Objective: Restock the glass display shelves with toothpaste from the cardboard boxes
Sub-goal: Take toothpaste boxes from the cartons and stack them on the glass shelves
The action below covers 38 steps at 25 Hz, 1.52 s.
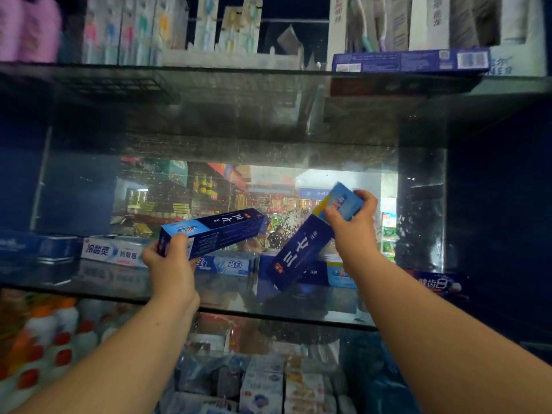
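2 toothpaste boxes over the glass shelf (104,282)
My left hand (170,261) curls its fingers round the level box (221,231)'s end; my right hand (352,224) pinches the tilted box (300,253)'s top.

Level toothpaste box (221,231) in left hand (168,262), tilted toothpaste box (301,252) in right hand (354,228)

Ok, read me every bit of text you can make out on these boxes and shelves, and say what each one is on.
"三七": large white characters on the dark blue box gripped by the left hand.
"三七": on the tilted dark blue box gripped by the right hand.
"冷酸灵" and "抗敏感": white box.
"盐白": light blue box.
"健齿白": dark box at the right.
Too blurred: print on the upper blue carton and the packs below.
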Available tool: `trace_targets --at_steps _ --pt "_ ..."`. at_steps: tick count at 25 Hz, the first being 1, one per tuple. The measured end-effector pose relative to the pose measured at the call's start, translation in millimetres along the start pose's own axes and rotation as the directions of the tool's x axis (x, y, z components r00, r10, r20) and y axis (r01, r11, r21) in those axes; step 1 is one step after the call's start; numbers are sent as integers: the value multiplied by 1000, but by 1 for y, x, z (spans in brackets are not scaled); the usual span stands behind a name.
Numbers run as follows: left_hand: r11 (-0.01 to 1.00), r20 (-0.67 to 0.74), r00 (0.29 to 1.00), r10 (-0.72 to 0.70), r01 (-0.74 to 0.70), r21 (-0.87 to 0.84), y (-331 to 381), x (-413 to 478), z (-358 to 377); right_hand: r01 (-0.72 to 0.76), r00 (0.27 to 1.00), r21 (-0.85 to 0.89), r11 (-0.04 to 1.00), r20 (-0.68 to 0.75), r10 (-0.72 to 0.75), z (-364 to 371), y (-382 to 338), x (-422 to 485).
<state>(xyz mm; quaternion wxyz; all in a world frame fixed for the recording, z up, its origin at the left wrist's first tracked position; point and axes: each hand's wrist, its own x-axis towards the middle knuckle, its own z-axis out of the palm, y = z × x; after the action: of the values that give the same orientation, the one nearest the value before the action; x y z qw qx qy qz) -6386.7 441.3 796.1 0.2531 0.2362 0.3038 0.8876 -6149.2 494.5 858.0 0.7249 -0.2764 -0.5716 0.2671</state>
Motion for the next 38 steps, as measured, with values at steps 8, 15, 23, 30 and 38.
trace_targets --at_steps 8,15,23,30,38 --pt "1000 121 993 -11 9 17 0 -2 -1 -300 875 -805 511 -18 485 -58 41 14" --pt "999 203 979 -6 -5 53 -2 -1 -5 -51 874 -995 81 -5 485 -33 56 23" --pt "995 330 942 -68 39 94 -2 -2 -8 119 987 -958 261 143 76 -22 53 9" --pt "995 524 848 -81 39 92 4 -3 -14 -486 766 -421 766 217 605 18 4 -18" --pt "445 918 323 232 -874 195 -21 -61 2 -563 825 518 644 307 475 11 5 -33"
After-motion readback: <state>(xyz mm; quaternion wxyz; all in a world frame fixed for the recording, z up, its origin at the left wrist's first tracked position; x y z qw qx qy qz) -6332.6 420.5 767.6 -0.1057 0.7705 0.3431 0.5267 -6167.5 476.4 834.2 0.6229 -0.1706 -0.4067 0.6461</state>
